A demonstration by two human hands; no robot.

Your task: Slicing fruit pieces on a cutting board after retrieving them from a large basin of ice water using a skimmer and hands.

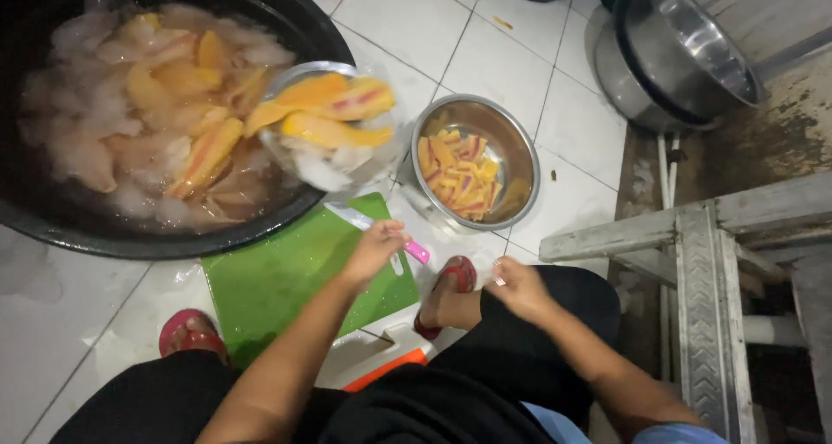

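Down low, the person's knees in black cloth frame the view, with red sandals (192,333) on both feet planted on the white tile floor (511,54). The right hand (518,285) hovers above the right knee, fingers curled loosely; whether it pinches anything is too small to tell. The left hand (374,246) reaches out over the green cutting board (286,279), fingers closed around the pink handle of a knife (381,233), its pale blade pointing up-left across the board's far edge. Just beyond the blade sits a small bowl (329,132) heaped with long yellow-orange fruit slices, resting against the rim of the big black tub (104,236) full of ice and more slices. To the right of the knife, a steel bowl (475,162) holds small cut pieces. Farther off, stacked steel pots (685,54).
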